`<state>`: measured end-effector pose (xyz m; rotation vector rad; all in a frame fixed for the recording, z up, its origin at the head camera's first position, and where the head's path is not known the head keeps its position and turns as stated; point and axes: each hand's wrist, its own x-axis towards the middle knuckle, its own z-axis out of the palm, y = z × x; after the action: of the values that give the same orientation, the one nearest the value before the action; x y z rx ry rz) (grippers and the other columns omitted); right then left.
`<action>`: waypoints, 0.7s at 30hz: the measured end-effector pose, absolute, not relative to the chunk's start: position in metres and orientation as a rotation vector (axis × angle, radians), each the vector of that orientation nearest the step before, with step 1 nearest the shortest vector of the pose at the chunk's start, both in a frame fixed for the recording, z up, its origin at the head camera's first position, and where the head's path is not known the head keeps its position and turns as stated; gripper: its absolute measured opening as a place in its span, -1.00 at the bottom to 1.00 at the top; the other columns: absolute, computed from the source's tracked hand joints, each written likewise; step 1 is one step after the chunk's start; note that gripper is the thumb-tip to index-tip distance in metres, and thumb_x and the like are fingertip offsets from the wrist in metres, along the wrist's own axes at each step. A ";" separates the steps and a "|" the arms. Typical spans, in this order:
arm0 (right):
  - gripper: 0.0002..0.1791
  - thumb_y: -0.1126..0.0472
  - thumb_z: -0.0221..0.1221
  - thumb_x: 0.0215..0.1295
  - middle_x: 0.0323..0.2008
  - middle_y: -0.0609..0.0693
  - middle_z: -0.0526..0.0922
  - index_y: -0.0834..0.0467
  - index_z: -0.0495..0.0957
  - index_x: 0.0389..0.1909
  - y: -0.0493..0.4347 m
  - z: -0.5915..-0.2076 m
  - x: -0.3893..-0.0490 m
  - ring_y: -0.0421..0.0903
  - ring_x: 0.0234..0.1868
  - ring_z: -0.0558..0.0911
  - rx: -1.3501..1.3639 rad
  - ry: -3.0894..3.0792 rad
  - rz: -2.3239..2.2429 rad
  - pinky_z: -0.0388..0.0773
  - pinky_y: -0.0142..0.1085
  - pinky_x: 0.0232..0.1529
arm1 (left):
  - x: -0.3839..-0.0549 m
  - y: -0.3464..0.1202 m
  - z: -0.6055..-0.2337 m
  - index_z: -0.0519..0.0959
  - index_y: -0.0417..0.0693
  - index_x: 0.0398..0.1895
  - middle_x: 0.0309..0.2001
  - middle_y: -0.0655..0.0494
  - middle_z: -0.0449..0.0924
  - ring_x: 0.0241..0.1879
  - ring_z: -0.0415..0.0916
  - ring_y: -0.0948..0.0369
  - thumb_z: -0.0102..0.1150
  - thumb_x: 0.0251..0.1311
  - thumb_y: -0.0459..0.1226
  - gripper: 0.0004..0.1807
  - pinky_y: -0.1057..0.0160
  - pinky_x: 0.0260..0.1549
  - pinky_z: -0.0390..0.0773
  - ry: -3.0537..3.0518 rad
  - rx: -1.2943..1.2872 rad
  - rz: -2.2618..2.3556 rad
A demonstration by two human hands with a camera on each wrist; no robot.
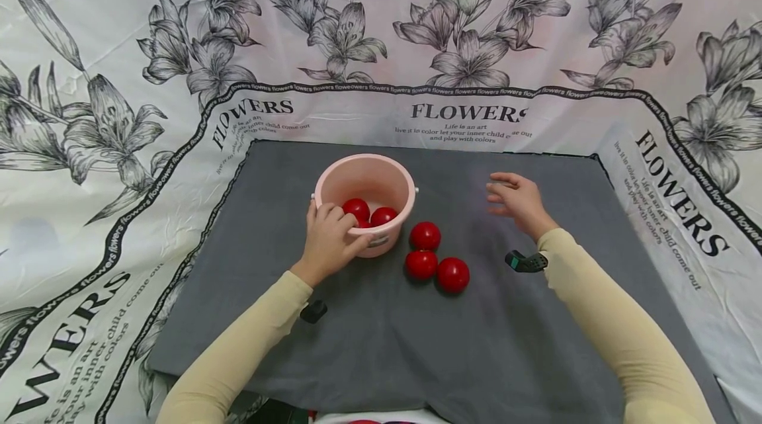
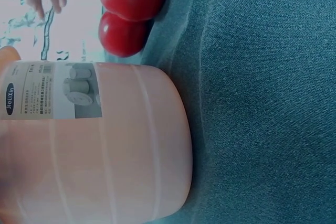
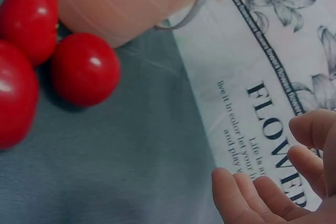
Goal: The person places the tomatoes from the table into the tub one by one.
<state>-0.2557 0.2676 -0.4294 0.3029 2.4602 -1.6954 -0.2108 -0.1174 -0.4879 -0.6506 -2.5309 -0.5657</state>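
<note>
A pink bucket (image 1: 365, 166) with a wire handle stands on the grey cloth, left of the middle, and several tomatoes (image 1: 383, 215) lie inside it. At its near left rim my left hand (image 1: 327, 239) grips the edge, fingers over the rim and thumb along the outer wall. Three more red tomatoes (image 1: 453, 275) sit in a close group just right of the bucket. Over the cloth to their right hangs my right hand (image 1: 519, 202), fingers loosely bent and holding nothing. The left wrist view shows the bucket's printed label (image 2: 52, 92) up close.
The grey cloth (image 1: 369, 338) covers the table. Behind it and at both sides hangs a white flower-print sheet (image 1: 351, 116). A white-rimmed container (image 1: 381, 417) with something red in it shows below the table's front edge.
</note>
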 end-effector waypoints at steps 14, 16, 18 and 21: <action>-0.36 0.07 0.07 0.54 0.43 0.33 0.39 0.24 0.22 0.51 0.238 -0.489 -0.247 0.30 0.36 0.47 0.211 2.331 -1.583 0.67 0.02 0.14 | -0.212 -0.117 -0.488 0.63 0.00 -0.34 -0.25 -0.03 0.64 0.08 0.45 -0.05 0.20 0.18 0.10 -0.64 -0.52 0.37 0.11 -2.524 -0.650 -0.551; -0.36 0.08 0.08 0.53 0.42 0.34 0.40 0.24 0.23 0.51 0.230 -0.494 -0.247 0.31 0.36 0.48 0.202 2.310 -1.590 0.67 0.04 0.14 | -0.212 -0.117 -0.489 0.63 0.01 -0.34 -0.25 -0.03 0.64 0.08 0.45 -0.05 0.20 0.17 0.10 -0.64 -0.53 0.36 0.11 -2.521 -0.651 -0.550; -0.35 0.09 0.10 0.51 0.41 0.36 0.40 0.25 0.24 0.50 0.223 -0.498 -0.248 0.32 0.36 0.48 0.196 2.294 -1.594 0.66 0.06 0.14 | -0.212 -0.117 -0.489 0.63 0.01 -0.34 -0.26 -0.03 0.64 0.08 0.45 -0.05 0.20 0.17 0.10 -0.64 -0.53 0.35 0.12 -2.516 -0.652 -0.546; -0.35 0.10 0.13 0.48 0.41 0.35 0.41 0.24 0.26 0.49 0.213 -0.503 -0.250 0.33 0.37 0.47 0.197 2.263 -1.594 0.64 0.09 0.16 | -0.212 -0.117 -0.489 0.63 0.00 -0.34 -0.26 -0.04 0.64 0.08 0.46 -0.06 0.19 0.18 0.11 -0.63 -0.54 0.34 0.14 -2.505 -0.654 -0.544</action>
<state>-0.2495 0.2125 -0.5027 0.1970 2.2631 -1.5936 -0.2120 -0.1173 -0.4888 -0.6543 -2.5055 -0.5444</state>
